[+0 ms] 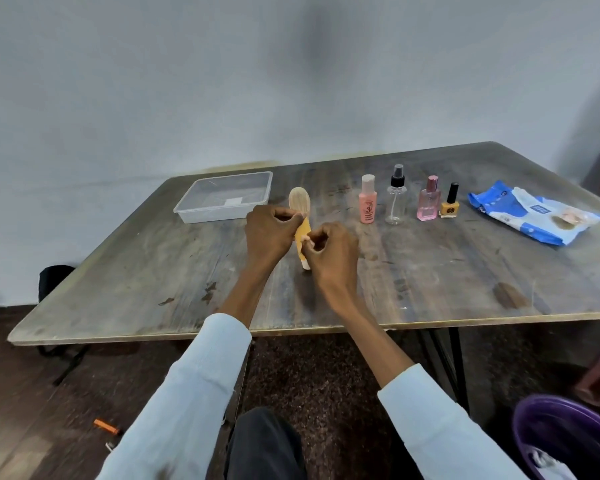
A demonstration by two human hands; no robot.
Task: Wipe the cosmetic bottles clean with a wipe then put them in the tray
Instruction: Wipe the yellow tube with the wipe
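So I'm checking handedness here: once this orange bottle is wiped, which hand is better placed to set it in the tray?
Left, probably. The left hand already grips the orange bottle, and the tray lies on its side. The right hand seems to pinch the wipe.

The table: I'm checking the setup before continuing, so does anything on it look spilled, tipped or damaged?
Nothing is spilled or tipped. The four small cosmetic bottles stand upright in a row, and the clear plastic tray sits flat. Only the worn wooden tabletop shows dark stains and chipped patches.
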